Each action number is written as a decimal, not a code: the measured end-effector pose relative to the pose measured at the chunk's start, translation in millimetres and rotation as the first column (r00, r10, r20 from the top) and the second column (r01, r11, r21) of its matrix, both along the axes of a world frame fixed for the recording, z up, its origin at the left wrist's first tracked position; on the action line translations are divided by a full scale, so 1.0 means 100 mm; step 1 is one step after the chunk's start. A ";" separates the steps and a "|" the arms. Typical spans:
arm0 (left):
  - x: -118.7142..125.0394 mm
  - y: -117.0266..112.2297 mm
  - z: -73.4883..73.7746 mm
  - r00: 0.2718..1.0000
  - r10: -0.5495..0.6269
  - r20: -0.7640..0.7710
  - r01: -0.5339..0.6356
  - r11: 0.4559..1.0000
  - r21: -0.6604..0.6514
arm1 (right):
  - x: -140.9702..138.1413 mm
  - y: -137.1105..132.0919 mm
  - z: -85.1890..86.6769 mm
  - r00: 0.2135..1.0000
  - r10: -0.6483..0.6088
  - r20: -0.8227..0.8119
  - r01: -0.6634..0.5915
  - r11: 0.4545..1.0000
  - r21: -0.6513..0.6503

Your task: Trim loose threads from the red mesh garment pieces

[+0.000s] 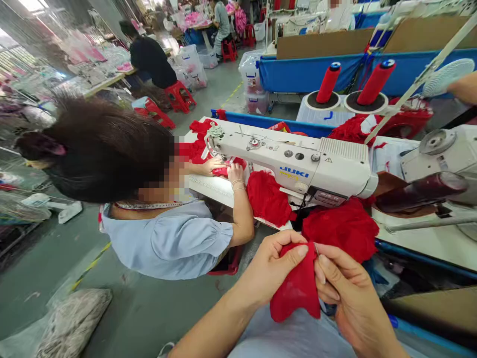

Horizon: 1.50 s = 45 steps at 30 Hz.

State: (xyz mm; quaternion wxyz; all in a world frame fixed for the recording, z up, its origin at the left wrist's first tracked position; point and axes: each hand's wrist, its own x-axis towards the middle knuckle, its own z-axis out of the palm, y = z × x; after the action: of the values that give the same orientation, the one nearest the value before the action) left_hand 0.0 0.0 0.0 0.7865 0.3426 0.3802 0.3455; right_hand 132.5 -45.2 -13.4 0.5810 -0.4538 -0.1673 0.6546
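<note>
Over my lap hangs a small piece of thin red fabric [294, 296]. My left hand [274, 263] pinches its top edge between thumb and fingers. At the upper right corner of the fabric, my right hand [348, 286] is closed in a pinch, its other fingers curled. A tiny thin metal piece [316, 249] shows between the fingertips there; its kind is too small to tell. Just beyond my hands lie a heap of red fabric [341, 226] and a second red bundle [269, 199] beside the sewing machine [294, 159].
A co-worker in a light blue top [186, 243] sits close on my left, both hands at the machine's needle end. Red thread cones [328, 83] stand behind. Another machine [443, 154] is at right. A plastic-wrapped bundle [76, 323] lies on the floor.
</note>
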 end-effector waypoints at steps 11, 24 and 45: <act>-0.08 -0.04 -0.07 0.976 -0.106 -0.193 0.140 0.975 0.172 | 0.09 -0.05 -0.07 0.919 -0.053 0.391 -0.011 0.987 0.161; -0.15 0.01 0.04 0.811 -0.341 -0.475 0.526 0.781 0.337 | 0.13 -0.18 -0.09 0.667 -0.142 0.731 -0.123 0.947 0.296; -0.10 -0.02 0.05 0.774 -0.381 -0.506 0.557 0.789 0.258 | 0.16 -0.16 -0.13 0.699 -0.056 0.713 -0.082 0.984 0.157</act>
State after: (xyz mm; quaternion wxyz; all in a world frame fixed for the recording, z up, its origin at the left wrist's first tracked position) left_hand -9.6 -2.0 4.8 0.6595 0.6460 0.3655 0.1189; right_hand 148.1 -61.2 -26.0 0.5038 -0.6174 -0.4400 0.4140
